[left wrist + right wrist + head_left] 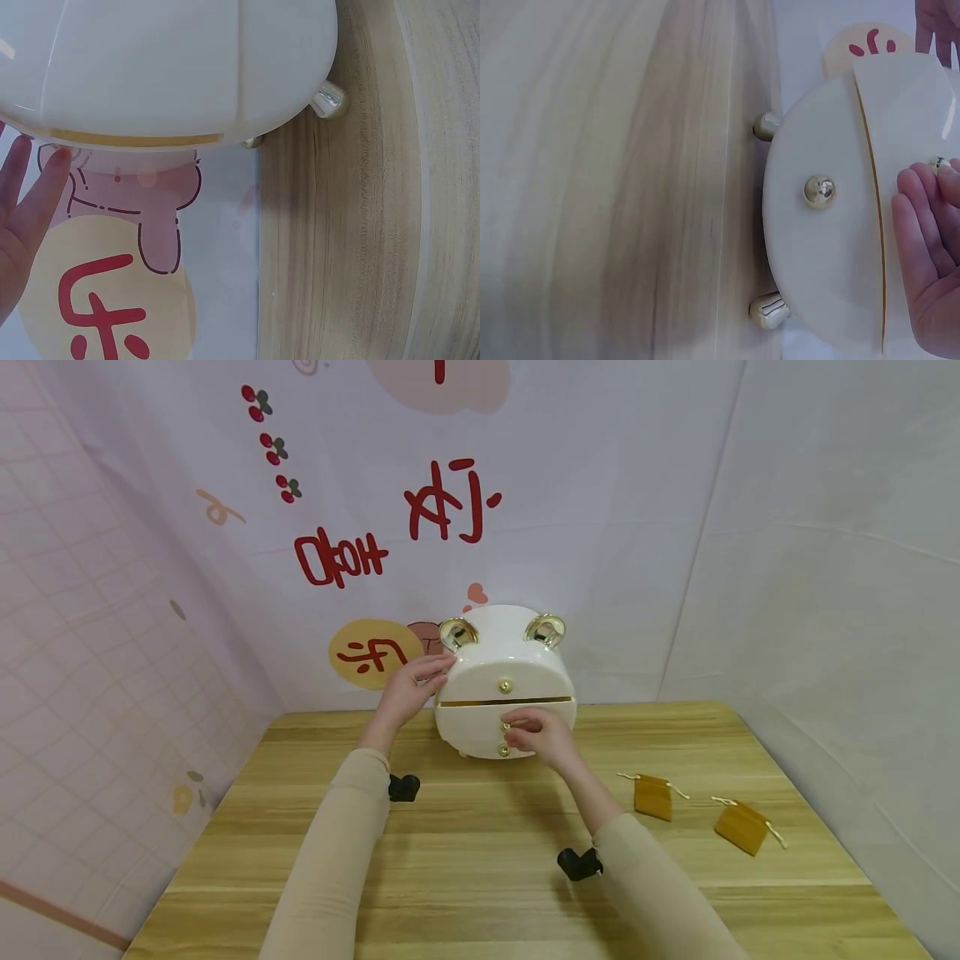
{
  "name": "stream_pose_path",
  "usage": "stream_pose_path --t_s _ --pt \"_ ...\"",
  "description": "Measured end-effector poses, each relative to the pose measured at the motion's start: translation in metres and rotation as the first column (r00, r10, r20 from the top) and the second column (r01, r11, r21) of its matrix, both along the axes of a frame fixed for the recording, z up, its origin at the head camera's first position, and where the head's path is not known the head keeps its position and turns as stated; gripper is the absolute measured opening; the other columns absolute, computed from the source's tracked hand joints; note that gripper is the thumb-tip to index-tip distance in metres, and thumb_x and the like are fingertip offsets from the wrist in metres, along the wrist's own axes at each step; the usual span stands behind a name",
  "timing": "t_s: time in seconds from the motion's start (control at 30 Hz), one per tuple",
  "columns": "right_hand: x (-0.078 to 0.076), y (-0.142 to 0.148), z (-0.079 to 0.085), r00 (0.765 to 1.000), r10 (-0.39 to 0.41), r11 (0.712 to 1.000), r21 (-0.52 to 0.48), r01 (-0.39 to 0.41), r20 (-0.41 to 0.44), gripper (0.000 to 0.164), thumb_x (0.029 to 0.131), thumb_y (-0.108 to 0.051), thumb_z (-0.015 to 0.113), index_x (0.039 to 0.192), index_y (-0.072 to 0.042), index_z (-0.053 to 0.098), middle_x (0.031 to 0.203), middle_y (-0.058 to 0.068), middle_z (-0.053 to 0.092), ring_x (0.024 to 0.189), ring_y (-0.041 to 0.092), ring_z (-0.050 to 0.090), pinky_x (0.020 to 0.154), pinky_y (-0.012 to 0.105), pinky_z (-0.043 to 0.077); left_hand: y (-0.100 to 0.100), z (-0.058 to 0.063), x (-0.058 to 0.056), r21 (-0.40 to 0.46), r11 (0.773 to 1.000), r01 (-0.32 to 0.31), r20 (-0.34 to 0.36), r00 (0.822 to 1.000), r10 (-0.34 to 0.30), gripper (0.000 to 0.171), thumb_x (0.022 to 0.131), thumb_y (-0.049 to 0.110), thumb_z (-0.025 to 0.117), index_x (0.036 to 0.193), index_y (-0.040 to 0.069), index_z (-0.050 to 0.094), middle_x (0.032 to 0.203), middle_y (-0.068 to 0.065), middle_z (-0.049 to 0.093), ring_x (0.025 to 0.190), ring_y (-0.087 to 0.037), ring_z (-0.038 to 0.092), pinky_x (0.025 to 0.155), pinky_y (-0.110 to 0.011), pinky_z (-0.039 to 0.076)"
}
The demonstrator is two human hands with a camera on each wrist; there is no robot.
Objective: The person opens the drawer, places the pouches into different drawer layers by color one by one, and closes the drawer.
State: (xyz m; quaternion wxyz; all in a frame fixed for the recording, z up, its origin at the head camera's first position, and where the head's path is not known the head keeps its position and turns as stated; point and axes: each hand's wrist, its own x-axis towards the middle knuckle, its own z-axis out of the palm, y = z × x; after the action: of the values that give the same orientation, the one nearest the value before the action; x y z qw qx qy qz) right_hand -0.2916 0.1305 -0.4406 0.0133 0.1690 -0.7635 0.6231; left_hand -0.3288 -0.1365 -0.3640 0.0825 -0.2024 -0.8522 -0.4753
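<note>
Shown with right grip (543, 737) pinching middle knob (506, 726), left grip (408, 692) loosely extended, empty, at white box (476, 681). Probably light, stiff, slippery; best held by knobs.

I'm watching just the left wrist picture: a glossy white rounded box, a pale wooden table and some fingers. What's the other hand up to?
Observer: The right hand pinches the middle shiny round gold knob on the front of the box.

Visitor: Oh! Anything else lying on the table?

Observer: Two brown drawstring pouches, off to the right of the box.

Visitor: And what's on top of the box?

Observer: Two round gold-rimmed ear-like pieces.
</note>
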Motion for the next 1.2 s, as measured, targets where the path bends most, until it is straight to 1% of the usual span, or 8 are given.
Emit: stream_pose_path --t_s 0.1,0.27,0.47,0.6,0.77,0.83,1.03,1.2 --pt "-0.005 0.0 0.001 1.0 0.0 1.0 -0.005 0.0 0.024 0.023 0.091 0.001 0.069 0.114 0.006 0.07 0.094 0.023 0.072 0.084 0.033 0.072 0.076 0.051 0.058 0.0 0.0 0.0 0.002 1.0 0.001 -0.003 1.0 -0.001 0.037 0.099 0.019 0.064 0.135 0.017 0.064 0.144 -0.004 0.054 0.136 -0.023 0.042 0.106 -0.044 0.042" --pt "-0.011 0.0 0.007 0.998 0.022 1.0 0.008 -0.022 0.065 0.025 0.093 0.0 0.068 0.117 0.007 0.068 0.098 0.028 0.07 0.089 0.043 0.069 0.08 0.057 0.055 0.0 0.0 0.001 0.007 1.0 -0.001 -0.001 1.0 0.001 0.036 0.098 0.02 0.064 0.134 0.017 0.065 0.143 -0.004 0.054 0.13 -0.024 0.05 0.103 -0.042 0.045" --pt "0.002 0.0 0.021 0.996 0.066 0.998 0.0 -0.066 0.054 0.027 0.095 0.005 0.062 0.12 0.014 0.062 0.103 0.035 0.066 0.095 0.051 0.065 0.082 0.06 0.053 0.0 -0.001 0.0 0.003 1.0 -0.011 -0.001 1.0 0.011 0.036 0.098 0.02 0.064 0.134 0.017 0.065 0.143 -0.005 0.054 0.129 -0.024 0.05 0.103 -0.042 0.046" --pt "0.0 0.003 0.01 0.998 0.068 0.997 -0.02 -0.068 0.009 0.028 0.095 0.002 0.063 0.122 0.011 0.064 0.107 0.032 0.067 0.098 0.048 0.066 0.083 0.057 0.054 0.001 -0.002 0.001 0.01 1.0 -0.004 0.0 1.0 0.004 0.036 0.099 0.019 0.064 0.135 0.016 0.065 0.143 -0.006 0.053 0.131 -0.025 0.049 0.103 -0.043 0.045" --pt "-0.002 0.011 -0.005 0.995 0.062 0.998 0.029 -0.06 -0.072 0.029 0.093 -0.004 0.07 0.121 0.002 0.068 0.112 0.021 0.069 0.1 0.036 0.068 0.081 0.035 0.057 0.002 0.0 0.001 0.019 1.0 -0.009 -0.007 1.0 0.009 0.036 0.098 0.018 0.064 0.135 0.017 0.065 0.143 -0.006 0.054 0.131 -0.025 0.049 0.103 -0.043 0.046" --pt "-0.001 0.015 -0.009 0.992 0.081 0.996 0.038 -0.078 -0.097 0.03 0.092 -0.003 0.071 0.121 0.002 0.068 0.112 0.021 0.069 0.098 0.034 0.068 0.079 0.032 0.057 0.002 0.0 0.001 0.02 1.0 -0.011 -0.006 1.0 0.011 0.036 0.098 0.018 0.065 0.134 0.017 0.065 0.143 -0.005 0.054 0.131 -0.024 0.048 0.103 -0.042 0.045" --pt "0.002 0.021 -0.02 0.985 0.107 0.989 0.111 -0.093 -0.132 0.031 0.09 0.002 0.071 0.12 0.004 0.068 0.11 0.022 0.069 0.094 0.034 0.068 0.076 0.028 0.056 0.002 0.0 0.0 0.02 1.0 -0.01 -0.004 1.0 0.01 0.036 0.098 0.019 0.064 0.134 0.017 0.065 0.143 -0.005 0.054 0.132 -0.024 0.048 0.103 -0.042 0.045" --pt "0.011 0.022 -0.021 0.971 0.168 0.978 0.149 -0.144 -0.17 0.029 0.089 0.011 0.067 0.117 0.014 0.063 0.103 0.032 0.066 0.094 0.044 0.066 0.079 0.036 0.056 0.002 0.0 0.001 0.014 1.0 -0.007 -0.006 1.0 0.007 0.037 0.099 0.019 0.064 0.135 0.016 0.064 0.144 -0.006 0.053 0.131 -0.026 0.049 0.103 -0.043 0.045"
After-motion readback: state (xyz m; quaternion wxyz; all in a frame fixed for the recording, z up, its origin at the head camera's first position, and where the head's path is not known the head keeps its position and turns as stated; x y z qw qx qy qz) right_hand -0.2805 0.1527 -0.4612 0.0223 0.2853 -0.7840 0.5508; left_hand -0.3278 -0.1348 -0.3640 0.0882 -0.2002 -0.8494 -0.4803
